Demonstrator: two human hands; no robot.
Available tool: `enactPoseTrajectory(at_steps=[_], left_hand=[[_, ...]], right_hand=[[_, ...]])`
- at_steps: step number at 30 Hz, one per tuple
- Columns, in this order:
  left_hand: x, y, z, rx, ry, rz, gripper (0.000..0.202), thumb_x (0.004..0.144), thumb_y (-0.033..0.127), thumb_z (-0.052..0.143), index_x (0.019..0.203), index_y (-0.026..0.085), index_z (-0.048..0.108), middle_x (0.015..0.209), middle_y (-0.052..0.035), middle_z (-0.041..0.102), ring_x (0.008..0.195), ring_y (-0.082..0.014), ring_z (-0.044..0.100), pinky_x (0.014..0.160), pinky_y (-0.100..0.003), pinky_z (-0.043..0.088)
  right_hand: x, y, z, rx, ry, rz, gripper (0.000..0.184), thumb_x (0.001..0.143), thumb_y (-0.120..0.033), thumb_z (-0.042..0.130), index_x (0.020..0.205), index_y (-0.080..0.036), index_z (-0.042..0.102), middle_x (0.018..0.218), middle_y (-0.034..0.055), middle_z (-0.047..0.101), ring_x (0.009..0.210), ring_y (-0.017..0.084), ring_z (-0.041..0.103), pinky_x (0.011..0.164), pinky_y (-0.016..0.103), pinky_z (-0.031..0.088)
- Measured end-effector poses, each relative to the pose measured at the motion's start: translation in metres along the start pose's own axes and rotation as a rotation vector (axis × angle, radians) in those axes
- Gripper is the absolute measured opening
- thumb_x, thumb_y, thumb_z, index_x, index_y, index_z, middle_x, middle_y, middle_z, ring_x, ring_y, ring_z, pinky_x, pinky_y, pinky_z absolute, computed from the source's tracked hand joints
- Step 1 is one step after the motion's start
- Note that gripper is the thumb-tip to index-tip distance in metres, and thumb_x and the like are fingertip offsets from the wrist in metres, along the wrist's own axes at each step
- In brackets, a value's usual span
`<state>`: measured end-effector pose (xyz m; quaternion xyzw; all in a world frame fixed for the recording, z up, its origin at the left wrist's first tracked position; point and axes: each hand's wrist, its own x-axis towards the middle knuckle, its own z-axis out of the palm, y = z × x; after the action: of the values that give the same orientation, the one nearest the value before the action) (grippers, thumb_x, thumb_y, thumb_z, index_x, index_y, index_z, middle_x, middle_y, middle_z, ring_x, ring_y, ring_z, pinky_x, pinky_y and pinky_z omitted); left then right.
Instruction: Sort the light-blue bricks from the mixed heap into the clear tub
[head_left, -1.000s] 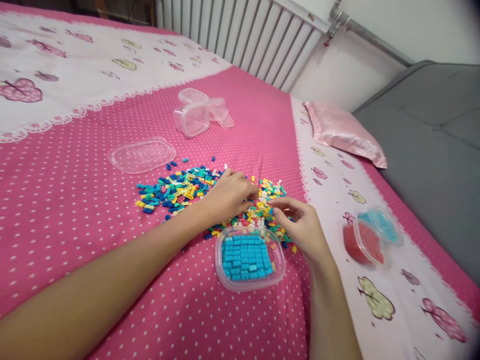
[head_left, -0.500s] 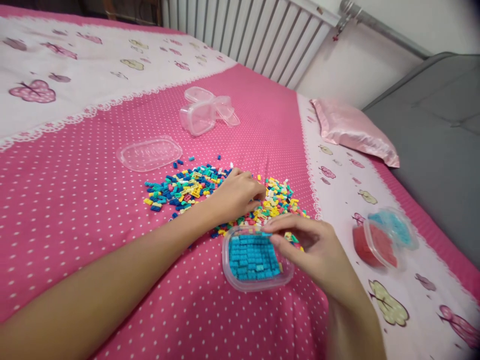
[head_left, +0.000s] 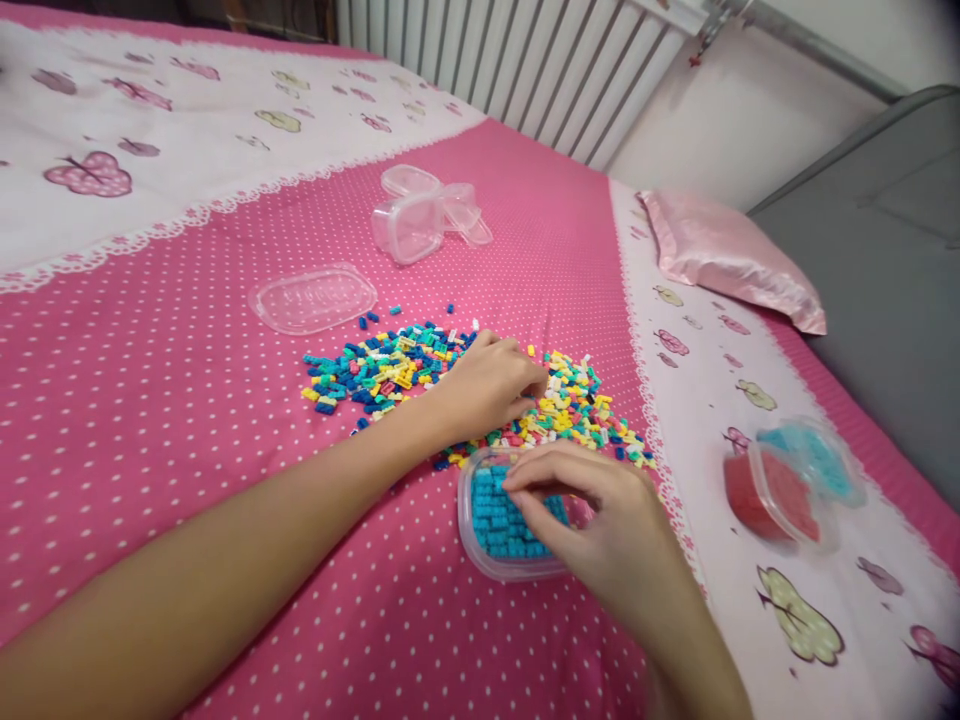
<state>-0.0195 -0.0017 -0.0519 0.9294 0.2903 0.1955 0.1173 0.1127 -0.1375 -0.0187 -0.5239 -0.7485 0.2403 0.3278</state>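
A clear plastic container [head_left: 466,530] holds blue toy building bricks [head_left: 499,515] packed in neat rows. Over its upper part, my right hand [head_left: 607,500] pinches thumb and forefinger together on what looks like a small blue brick, right at the packed rows. Beyond the container spreads a loose pile of mixed small bricks [head_left: 390,370], in blue, green, yellow, white and pink. My left hand [head_left: 495,385] rests on the middle of that pile with its fingers curled down. Its fingertips are mostly hidden, so anything in them cannot be made out.
A clear lid [head_left: 313,298] lies left of the pile. Farther back are an empty clear container [head_left: 409,230] and more lids. To the right stand a container of red pieces [head_left: 765,490] and one of blue pieces [head_left: 814,455]. A pink pillow [head_left: 735,255] lies near the grey headboard [head_left: 885,230].
My right hand has moved left over the container, its fingertips now at the blue rows rather than the upper right rim. My left hand stays on the pile. The view has shifted slightly.
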Motion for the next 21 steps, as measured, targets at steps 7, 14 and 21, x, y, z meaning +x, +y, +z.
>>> enactPoseTrajectory(at_steps=[7, 14, 21], left_hand=[[-0.0001, -0.0013, 0.002, -0.002, 0.004, -0.008, 0.01, 0.09, 0.022, 0.065, 0.096, 0.021, 0.072, 0.094, -0.0012, 0.074, 0.096, -0.0204, 0.057, 0.085, -0.036, 0.027], [0.0004, -0.0011, 0.0035, -0.005, 0.012, -0.01, 0.009, 0.09, 0.024, 0.065, 0.097, 0.021, 0.072, 0.095, -0.0013, 0.074, 0.096, -0.0202, 0.057, 0.085, -0.035, 0.028], [-0.0003, 0.0006, 0.0005, -0.009, 0.001, -0.009, 0.01, 0.09, 0.024, 0.065, 0.097, 0.021, 0.072, 0.095, -0.0028, 0.074, 0.096, -0.0211, 0.057, 0.086, -0.036, 0.029]], right_hand=[[-0.0072, -0.0017, 0.0041, -0.25, 0.046, -0.039, 0.023, 0.079, -0.002, 0.07, 0.086, -0.024, 0.068, 0.083, -0.0088, 0.075, 0.075, 0.009, 0.072, 0.07, 0.018, 0.052], [-0.0089, 0.0007, 0.0085, -0.283, 0.022, -0.002, 0.024, 0.079, -0.002, 0.072, 0.085, -0.024, 0.067, 0.082, -0.0102, 0.074, 0.071, 0.009, 0.071, 0.067, 0.021, 0.05], [-0.0098, 0.0031, 0.0087, -0.295, -0.024, 0.009, 0.019, 0.083, -0.005, 0.069, 0.086, -0.023, 0.066, 0.086, -0.0052, 0.073, 0.077, 0.014, 0.069, 0.071, 0.027, 0.05]])
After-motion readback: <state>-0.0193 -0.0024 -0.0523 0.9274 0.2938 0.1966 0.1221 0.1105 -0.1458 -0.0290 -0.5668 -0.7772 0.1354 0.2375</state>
